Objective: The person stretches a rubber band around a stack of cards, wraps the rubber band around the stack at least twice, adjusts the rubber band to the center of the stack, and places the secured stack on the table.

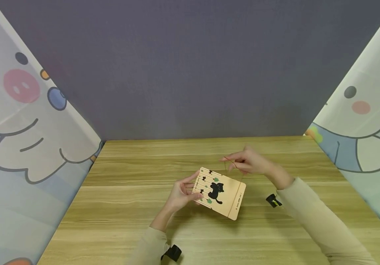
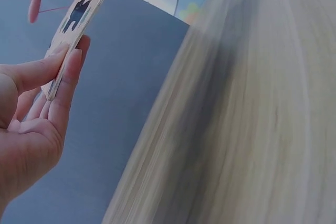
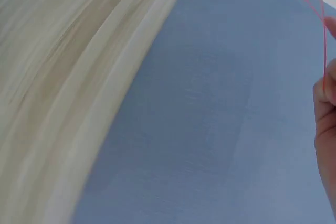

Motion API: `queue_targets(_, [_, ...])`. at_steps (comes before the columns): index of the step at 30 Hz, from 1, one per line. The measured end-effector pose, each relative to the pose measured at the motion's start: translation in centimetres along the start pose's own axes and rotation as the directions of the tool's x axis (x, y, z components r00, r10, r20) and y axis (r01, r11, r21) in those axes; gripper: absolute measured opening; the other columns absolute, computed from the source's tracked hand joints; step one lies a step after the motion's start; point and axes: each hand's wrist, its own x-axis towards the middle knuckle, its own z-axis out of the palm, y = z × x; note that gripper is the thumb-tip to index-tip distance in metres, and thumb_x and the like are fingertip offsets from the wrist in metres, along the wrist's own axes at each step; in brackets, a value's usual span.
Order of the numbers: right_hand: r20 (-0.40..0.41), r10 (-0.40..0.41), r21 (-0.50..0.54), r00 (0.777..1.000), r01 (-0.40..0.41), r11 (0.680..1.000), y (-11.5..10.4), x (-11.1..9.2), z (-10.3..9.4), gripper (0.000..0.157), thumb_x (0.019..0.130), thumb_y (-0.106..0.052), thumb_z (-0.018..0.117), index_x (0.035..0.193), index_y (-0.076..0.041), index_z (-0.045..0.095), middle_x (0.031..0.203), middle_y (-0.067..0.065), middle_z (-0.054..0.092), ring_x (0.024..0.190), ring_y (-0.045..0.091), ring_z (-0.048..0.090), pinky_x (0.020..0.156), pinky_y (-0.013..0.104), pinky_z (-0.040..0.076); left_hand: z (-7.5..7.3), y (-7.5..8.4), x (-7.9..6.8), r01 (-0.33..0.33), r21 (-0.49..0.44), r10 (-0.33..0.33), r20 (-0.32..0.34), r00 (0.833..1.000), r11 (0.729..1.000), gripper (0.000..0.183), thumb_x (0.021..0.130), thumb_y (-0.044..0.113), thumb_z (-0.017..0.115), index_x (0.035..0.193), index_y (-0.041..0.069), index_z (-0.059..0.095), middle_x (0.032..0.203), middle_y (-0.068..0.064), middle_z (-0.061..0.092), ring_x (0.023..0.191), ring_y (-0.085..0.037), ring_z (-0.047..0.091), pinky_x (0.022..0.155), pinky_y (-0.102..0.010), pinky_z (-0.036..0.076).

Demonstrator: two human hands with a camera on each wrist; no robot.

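A small cream booklet printed with a black cat, green leaves and thin lines is held tilted above the table. My left hand pinches its left end, thumb on the printed face and fingers behind. From the left wrist view, the booklet appears nearly edge-on. A thin red elastic band runs from the booklet to my right hand, which holds it pulled out in a loop around the fingers above the booklet's upper edge. Another stretch of band crosses the booklet near its right end.
The wooden table meets a grey wall panel at the back. Cartoon-printed cloths stand on both sides. A black piece shows by the right sleeve, and another black piece by the left sleeve.
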Motion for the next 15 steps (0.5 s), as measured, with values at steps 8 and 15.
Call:
queue_targets(8, [0.099, 0.075, -0.380, 0.992, -0.032, 0.924, -1.7, -0.1, 0.2, 0.037, 0.088, -0.023, 0.053, 0.116, 0.002, 0.055, 0.061, -0.008, 0.057, 0.042, -0.010, 0.020, 0.034, 0.004, 0.030, -0.5, 0.2, 0.2, 0.022, -0.001, -0.022, 0.002, 1.000, 1.000, 0.074, 0.070, -0.015, 0.064, 0.135, 0.005, 0.035, 0.109, -0.031, 0.054, 0.075, -0.035, 0.063, 0.060, -0.057, 0.052])
queue_targets(15, [0.137, 0.207, -0.502, 0.969, -0.112, 0.857, -2.7, -0.5, 0.4, 0.044, 0.089, -0.023, 0.052, 0.129, -0.006, 0.044, 0.084, -0.008, 0.068, 0.038, -0.009, 0.021, 0.044, 0.008, 0.044, -0.9, 0.3, 0.3, 0.013, 0.013, -0.013, -0.023, 1.000, 1.000, 0.074, 0.071, -0.014, 0.064, 0.136, 0.006, 0.033, 0.111, -0.031, 0.052, 0.072, -0.032, 0.064, 0.059, -0.055, 0.053])
